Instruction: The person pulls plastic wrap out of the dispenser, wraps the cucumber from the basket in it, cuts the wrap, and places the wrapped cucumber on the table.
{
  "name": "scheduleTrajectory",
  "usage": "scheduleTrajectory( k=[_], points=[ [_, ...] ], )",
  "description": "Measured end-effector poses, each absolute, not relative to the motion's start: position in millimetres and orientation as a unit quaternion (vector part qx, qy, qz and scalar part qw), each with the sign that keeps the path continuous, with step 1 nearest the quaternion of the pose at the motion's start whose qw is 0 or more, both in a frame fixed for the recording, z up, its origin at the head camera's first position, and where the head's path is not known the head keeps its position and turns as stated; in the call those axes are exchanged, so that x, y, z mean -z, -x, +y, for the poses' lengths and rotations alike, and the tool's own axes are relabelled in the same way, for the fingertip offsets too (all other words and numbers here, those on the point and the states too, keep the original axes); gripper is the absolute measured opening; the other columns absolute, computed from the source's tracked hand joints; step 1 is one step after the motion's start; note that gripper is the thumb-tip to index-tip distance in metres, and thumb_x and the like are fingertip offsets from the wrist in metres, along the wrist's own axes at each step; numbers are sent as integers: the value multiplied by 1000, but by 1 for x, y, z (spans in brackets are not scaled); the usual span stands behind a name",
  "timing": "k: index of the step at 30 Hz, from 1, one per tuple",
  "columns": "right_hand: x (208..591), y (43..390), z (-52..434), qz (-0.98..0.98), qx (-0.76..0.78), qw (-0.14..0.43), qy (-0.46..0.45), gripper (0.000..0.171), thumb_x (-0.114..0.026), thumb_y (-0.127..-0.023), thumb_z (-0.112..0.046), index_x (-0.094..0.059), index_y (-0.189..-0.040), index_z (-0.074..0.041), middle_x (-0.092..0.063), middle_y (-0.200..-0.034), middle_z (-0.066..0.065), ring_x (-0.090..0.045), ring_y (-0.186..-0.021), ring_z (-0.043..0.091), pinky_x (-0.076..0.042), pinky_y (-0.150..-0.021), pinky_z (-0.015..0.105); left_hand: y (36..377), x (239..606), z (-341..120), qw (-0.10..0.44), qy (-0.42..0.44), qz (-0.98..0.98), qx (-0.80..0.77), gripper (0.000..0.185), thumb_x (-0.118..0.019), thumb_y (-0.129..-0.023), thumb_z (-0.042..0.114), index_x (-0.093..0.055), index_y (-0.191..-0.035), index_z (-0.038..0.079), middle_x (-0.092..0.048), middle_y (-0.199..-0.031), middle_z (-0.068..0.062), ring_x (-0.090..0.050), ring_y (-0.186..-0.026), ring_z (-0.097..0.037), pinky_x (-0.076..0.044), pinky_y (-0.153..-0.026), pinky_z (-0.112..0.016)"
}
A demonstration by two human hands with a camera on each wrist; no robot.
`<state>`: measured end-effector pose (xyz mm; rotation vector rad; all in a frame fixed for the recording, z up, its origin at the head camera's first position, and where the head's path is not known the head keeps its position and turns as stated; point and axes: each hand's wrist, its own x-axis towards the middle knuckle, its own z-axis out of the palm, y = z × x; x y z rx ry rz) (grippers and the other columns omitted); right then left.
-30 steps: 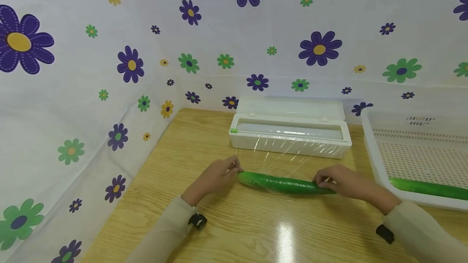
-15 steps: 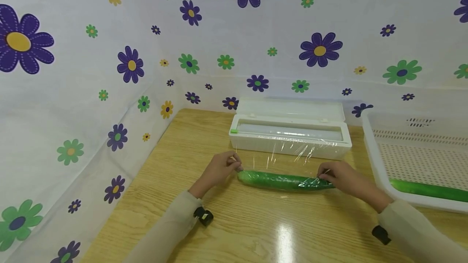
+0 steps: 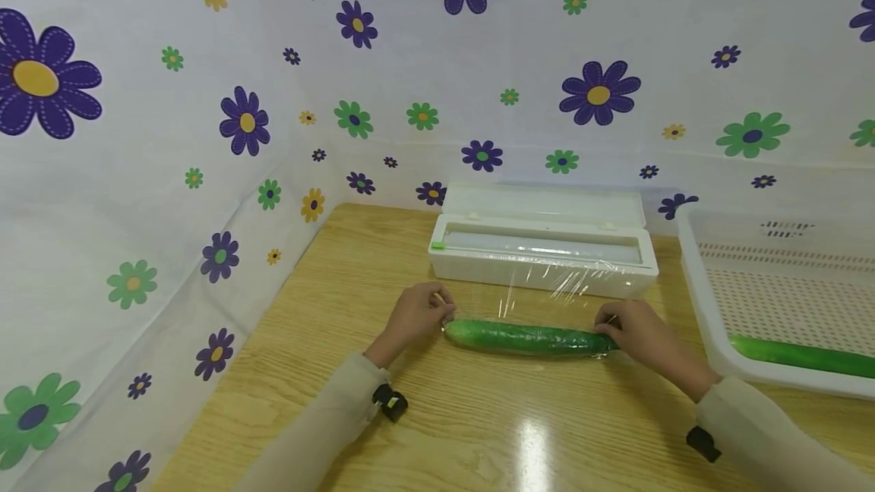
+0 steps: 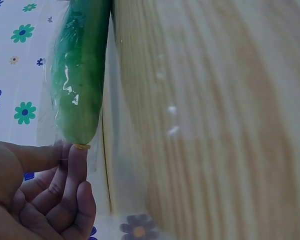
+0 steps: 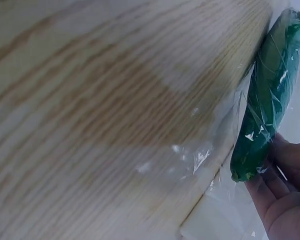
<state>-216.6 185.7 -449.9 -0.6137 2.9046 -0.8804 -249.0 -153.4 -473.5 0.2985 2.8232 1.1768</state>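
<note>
A green cucumber (image 3: 522,338) lies crosswise over the wooden table, with clear cling film (image 3: 509,302) around it. The film stretches from the cucumber back to a white dispenser box (image 3: 540,273). At the pale left end, my left hand (image 3: 417,311) pinches the film; in the left wrist view, thumb and fingertips meet right at the cucumber's tip (image 4: 80,117). My right hand (image 3: 639,331) pinches film at the dark right end. The right wrist view has its thumb (image 5: 292,154) against the wrapped cucumber, with the other fingers partly behind it.
The dispenser's lid (image 3: 543,205) stands raised, and a film roll (image 3: 543,244) sits inside. To the right, a white perforated basket (image 3: 700,310) holds another cucumber (image 3: 800,355). Flower-patterned sheets (image 3: 410,44) rise behind and left of the wooden table (image 3: 465,431).
The cucumber has rolled slightly back toward the dispenser, with more film around its right end. Both hands have shifted a little with it, still pinching at the ends.
</note>
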Motion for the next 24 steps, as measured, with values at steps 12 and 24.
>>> scheduleTrajectory(
  k=[12,24],
  points=[
    [452,218,183,944,279,2,178,8,-68,-81,-2,-69,-73,-4,-69,-72,6,-56,-63,10,-43,-55,23,247,470,-153,30,-46,930,-362,8,-69,-84,13,-65,-82,7,-66,-79,-6,-58,-67,-13,-46,-59,-23],
    [454,217,184,944,281,2,170,8,-67,-81,-1,-69,-73,-3,-68,-71,5,-51,-60,9,-40,-53,22,257,481,-166,129,-4,856,-501,13,-61,-90,10,-61,-95,-2,-68,-88,-13,-62,-72,-8,-52,-67,-22]
  ],
)
